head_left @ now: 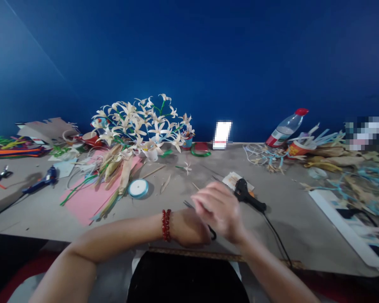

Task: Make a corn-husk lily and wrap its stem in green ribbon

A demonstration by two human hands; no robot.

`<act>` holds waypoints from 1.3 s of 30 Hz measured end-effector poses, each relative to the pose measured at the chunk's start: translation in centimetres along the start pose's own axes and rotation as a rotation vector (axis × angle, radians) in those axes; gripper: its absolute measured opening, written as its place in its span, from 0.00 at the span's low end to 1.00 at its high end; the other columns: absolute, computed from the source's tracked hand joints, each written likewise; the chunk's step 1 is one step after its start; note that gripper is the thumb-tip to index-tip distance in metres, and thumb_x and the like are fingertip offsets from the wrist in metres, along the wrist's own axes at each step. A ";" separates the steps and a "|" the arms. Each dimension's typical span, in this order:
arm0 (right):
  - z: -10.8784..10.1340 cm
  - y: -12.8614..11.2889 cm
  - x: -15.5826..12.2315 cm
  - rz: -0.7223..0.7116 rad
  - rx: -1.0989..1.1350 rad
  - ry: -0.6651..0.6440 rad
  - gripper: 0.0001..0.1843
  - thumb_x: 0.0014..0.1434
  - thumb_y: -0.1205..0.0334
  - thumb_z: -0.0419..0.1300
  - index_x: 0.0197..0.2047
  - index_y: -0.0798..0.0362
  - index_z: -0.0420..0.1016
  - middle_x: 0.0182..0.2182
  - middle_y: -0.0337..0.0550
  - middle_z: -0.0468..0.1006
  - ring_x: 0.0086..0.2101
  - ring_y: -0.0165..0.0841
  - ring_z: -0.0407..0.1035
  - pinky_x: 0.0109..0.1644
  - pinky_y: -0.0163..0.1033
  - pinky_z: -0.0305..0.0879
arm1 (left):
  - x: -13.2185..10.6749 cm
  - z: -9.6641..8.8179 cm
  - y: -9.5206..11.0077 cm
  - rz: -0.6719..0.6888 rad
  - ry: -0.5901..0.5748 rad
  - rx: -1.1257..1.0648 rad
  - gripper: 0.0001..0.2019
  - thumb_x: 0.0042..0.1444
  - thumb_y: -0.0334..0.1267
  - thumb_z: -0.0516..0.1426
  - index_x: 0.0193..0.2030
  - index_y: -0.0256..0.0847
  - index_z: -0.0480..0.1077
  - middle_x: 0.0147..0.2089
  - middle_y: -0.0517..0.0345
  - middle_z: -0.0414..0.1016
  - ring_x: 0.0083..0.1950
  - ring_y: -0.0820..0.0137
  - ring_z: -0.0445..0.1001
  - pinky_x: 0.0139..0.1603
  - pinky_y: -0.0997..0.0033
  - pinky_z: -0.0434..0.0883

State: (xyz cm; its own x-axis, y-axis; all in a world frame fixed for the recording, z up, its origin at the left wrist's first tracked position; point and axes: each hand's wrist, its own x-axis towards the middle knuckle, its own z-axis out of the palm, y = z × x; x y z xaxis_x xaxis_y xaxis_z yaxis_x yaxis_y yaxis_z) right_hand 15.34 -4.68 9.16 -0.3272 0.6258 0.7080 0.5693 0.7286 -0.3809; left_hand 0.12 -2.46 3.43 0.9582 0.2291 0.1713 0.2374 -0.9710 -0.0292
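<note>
My left hand (191,227), with a red bead bracelet (166,225) at its wrist, is low over the near edge of the table. Its fingers are hidden behind my right hand. In front of it, my right hand (219,208) is blurred, its fingers curled in; whatever they hold, if anything, does not show. A dark loop like a scissors handle (212,233) peeks out between the hands, and thin dark tips (188,204) show beyond them. A black glue gun (249,195) lies right of my right hand. One loose white flower (187,168) rests further back.
White flowers on green stems (142,122) stand at the back. Left are a ribbon spool (138,188), pink paper (82,204) and a blue glue gun (44,181). Right are a bottle (286,128), a red cup (300,148), a power strip (334,227) and a trailing cord (278,235).
</note>
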 end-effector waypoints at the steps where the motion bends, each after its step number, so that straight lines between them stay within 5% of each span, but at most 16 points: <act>1: -0.5 0.3 -0.1 0.037 0.028 0.034 0.09 0.63 0.70 0.57 0.40 0.50 0.77 0.32 0.44 0.81 0.32 0.36 0.68 0.38 0.43 0.66 | 0.7 -0.3 -0.3 0.133 -0.033 -0.046 0.10 0.57 0.42 0.60 0.25 0.46 0.73 0.25 0.64 0.76 0.27 0.71 0.73 0.27 0.70 0.70; 5: -0.9 0.9 -1.0 0.099 0.204 -0.014 0.09 0.64 0.68 0.58 0.42 0.50 0.79 0.31 0.42 0.82 0.31 0.35 0.70 0.37 0.42 0.66 | 1.8 -1.0 -1.3 0.393 -0.085 -0.167 0.11 0.57 0.34 0.59 0.23 0.41 0.73 0.26 0.59 0.78 0.30 0.67 0.75 0.30 0.67 0.70; 11: 0.1 2.1 -2.5 0.394 0.382 -0.026 0.15 0.66 0.55 0.58 0.32 0.50 0.81 0.27 0.43 0.82 0.31 0.36 0.72 0.38 0.41 0.66 | 1.0 -0.5 -1.5 0.286 -0.064 -0.105 0.07 0.56 0.32 0.59 0.27 0.41 0.73 0.25 0.59 0.76 0.28 0.66 0.74 0.26 0.65 0.66; 16: 0.4 2.9 -3.7 0.547 0.388 -0.033 0.18 0.64 0.51 0.58 0.29 0.51 0.80 0.26 0.43 0.80 0.31 0.36 0.73 0.36 0.38 0.65 | 0.4 -0.5 -1.3 0.314 -0.049 -0.090 0.07 0.56 0.30 0.59 0.27 0.41 0.71 0.26 0.58 0.76 0.33 0.64 0.75 0.33 0.62 0.69; 23: 0.3 3.6 -5.1 0.887 0.601 0.180 0.17 0.59 0.48 0.63 0.29 0.53 0.79 0.22 0.39 0.76 0.25 0.30 0.67 0.30 0.33 0.62 | -0.1 -1.9 -2.5 0.227 -0.047 -0.161 0.08 0.60 0.34 0.56 0.31 0.41 0.72 0.29 0.54 0.76 0.35 0.64 0.75 0.40 0.63 0.71; 26: 0.3 3.8 -5.2 1.071 0.829 0.368 0.18 0.53 0.46 0.68 0.27 0.53 0.80 0.22 0.38 0.75 0.24 0.27 0.65 0.28 0.31 0.60 | -0.7 -3.1 -3.7 0.004 0.089 -0.237 0.07 0.63 0.34 0.53 0.36 0.40 0.72 0.35 0.52 0.78 0.41 0.64 0.75 0.48 0.60 0.71; 30: 0.6 3.6 -4.7 1.266 1.125 0.557 0.19 0.42 0.48 0.75 0.25 0.55 0.80 0.22 0.38 0.77 0.24 0.25 0.67 0.27 0.29 0.62 | -1.5 -4.3 -4.0 -0.299 0.424 -0.283 0.03 0.61 0.33 0.56 0.40 0.40 0.71 0.45 0.49 0.76 0.50 0.62 0.73 0.52 0.58 0.70; 33: 1.2 3.0 -4.1 1.301 1.245 0.575 0.18 0.40 0.50 0.77 0.24 0.55 0.80 0.21 0.38 0.77 0.24 0.25 0.67 0.27 0.28 0.63 | -1.5 -4.3 -2.8 -0.274 0.563 -0.240 0.07 0.58 0.32 0.60 0.43 0.41 0.70 0.51 0.47 0.74 0.56 0.59 0.71 0.57 0.52 0.68; 39: 1.9 1.7 -3.7 1.313 1.360 0.505 0.21 0.43 0.44 0.74 0.25 0.56 0.82 0.22 0.41 0.79 0.25 0.27 0.69 0.30 0.30 0.65 | -0.4 -3.6 -1.2 -0.268 0.632 -0.165 0.18 0.57 0.36 0.62 0.54 0.43 0.69 0.61 0.43 0.69 0.63 0.55 0.66 0.64 0.42 0.61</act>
State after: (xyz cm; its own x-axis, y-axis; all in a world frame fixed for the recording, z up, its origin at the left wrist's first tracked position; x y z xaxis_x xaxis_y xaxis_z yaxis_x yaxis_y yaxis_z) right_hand 16.05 -5.22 4.74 0.0957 0.9256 -0.3662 -0.7050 -0.1967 -0.6814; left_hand -1.15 -1.67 6.94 0.5818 0.4265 0.6925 0.3770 -0.8959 0.2350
